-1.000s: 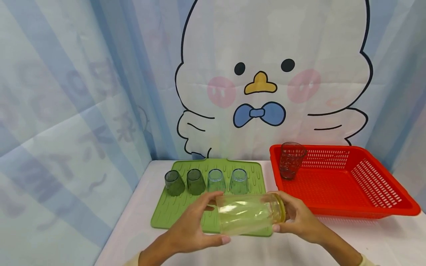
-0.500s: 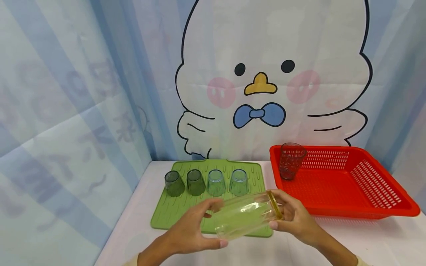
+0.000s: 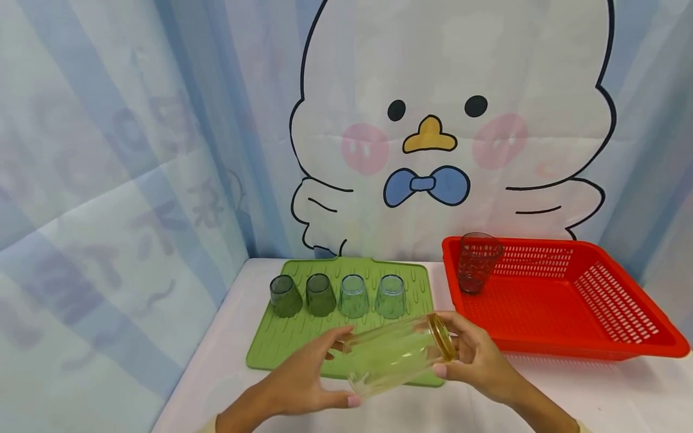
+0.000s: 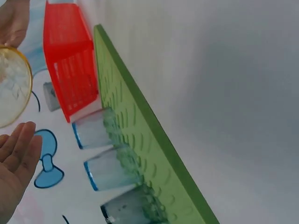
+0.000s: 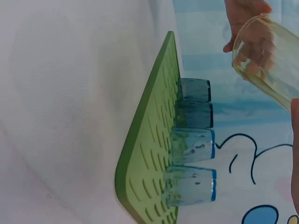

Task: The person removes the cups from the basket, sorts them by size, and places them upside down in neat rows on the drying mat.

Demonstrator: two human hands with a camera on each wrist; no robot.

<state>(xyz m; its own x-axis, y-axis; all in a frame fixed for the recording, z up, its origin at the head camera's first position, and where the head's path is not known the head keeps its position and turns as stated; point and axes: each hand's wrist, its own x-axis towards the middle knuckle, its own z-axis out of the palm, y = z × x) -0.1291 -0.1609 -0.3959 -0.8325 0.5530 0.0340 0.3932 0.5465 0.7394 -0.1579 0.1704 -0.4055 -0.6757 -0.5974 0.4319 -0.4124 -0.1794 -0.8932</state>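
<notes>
A tall clear glass (image 3: pixel 397 355) with a yellow tint lies tilted in the air above the front of the green mat, its left end lower. My right hand (image 3: pixel 479 361) grips its amber-banded end, thumb in front and fingers behind. At the other end, my left hand (image 3: pixel 303 376) is spread with fingers above and thumb below; whether it touches the glass I cannot tell. The left wrist view shows the left fingers (image 4: pixel 21 149) straight beside the round end. Two dark grey glasses (image 3: pixel 320 296) and two light blue glasses (image 3: pixel 391 297) stand in a row on the mat.
The green ridged drying mat (image 3: pixel 287 349) lies on the white table (image 3: pixel 216 361). To its right is a red slotted basket (image 3: pixel 547 313), with a dark clear tumbler (image 3: pixel 476 264) leaning in its left back corner. A curtain (image 3: pixel 433 60) with a cartoon bird hangs behind.
The held glass has turned from nearly level to tilted, its left end lowered toward the person. The right hand has shifted slightly left. The left hand is a little farther left.
</notes>
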